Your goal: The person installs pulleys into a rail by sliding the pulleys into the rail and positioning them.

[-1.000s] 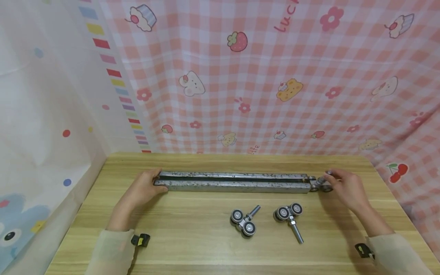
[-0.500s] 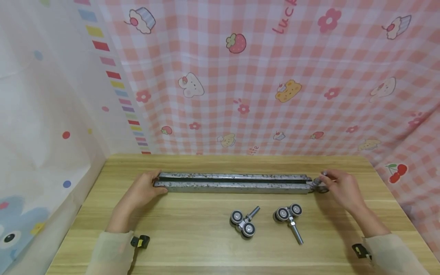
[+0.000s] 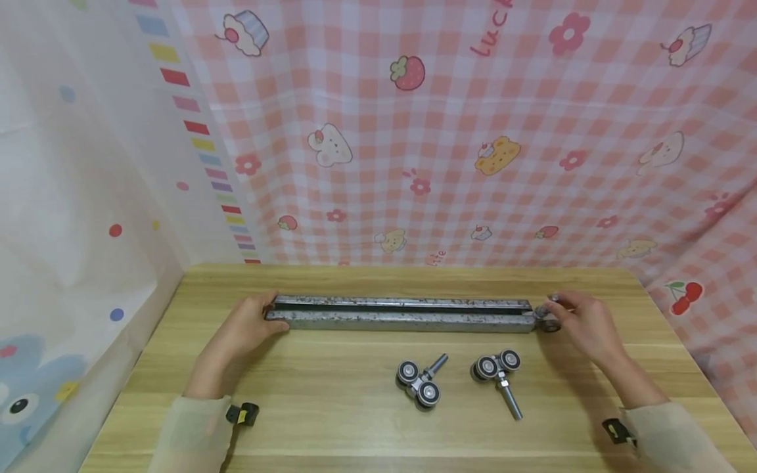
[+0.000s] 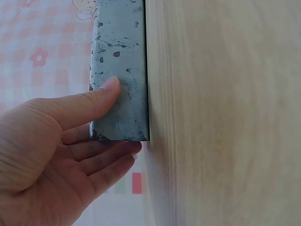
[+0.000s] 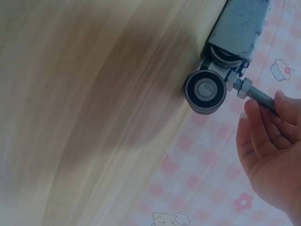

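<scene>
Right wrist view shows fingers of the right hand (image 5: 276, 148) pinching and covering the tip of the bolt (image 5: 258, 96) on a roller trolley (image 5: 205, 90), whose inner wheel (image 5: 225, 58) is partly hidden inside the rail (image 5: 241, 27) on the bench (image 3: 331, 420), while the left hand (image 4: 59, 141) grips the opposite end, fingers partly behind it.

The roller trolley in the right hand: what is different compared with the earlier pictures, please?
The right hand, pinching the threaded stud, moved the roller trolley left; its leading wheels now sit partly inside the slotted metal rail. Unchanged: the left hand at the rail's other end, and the other two trolleys on the table.
</scene>
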Motion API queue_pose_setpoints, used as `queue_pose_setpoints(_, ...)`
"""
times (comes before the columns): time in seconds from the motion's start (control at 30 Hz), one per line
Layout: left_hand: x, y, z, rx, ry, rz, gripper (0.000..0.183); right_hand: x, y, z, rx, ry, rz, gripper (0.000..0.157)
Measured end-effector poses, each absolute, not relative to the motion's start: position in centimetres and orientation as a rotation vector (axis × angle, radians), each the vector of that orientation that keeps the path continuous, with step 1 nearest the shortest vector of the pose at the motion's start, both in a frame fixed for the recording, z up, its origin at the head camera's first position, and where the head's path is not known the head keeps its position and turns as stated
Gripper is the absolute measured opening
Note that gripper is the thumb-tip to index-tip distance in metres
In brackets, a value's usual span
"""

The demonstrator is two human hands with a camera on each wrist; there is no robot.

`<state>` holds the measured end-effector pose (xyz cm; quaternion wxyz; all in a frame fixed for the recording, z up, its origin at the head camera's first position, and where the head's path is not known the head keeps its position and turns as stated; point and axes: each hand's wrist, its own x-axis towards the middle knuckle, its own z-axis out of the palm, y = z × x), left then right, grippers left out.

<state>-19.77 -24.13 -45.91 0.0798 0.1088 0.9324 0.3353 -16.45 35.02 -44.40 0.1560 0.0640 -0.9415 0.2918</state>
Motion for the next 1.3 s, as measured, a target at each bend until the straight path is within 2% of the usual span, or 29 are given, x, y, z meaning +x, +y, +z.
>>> queue_pose_setpoints(0.23,-19.8,-24.1,-45.9,0.316,2.776,0.998,0.076,-16.5,34.4,-44.4,0.198,-2.700,0.869,0.017)
queue_pose_setpoints(0.6,-19.8,-24.1,-45.8,0.325,2.788,0.984,0.074,-16.9,33.7,-44.7,0.237,-2.675,0.867,0.012)
queue_pose_setpoints(1.3,-19.7,-24.1,-45.8,0.320,2.782,0.985,0.074,-17.0,32.2,-44.7,0.208,-2.699,0.914,0.017)
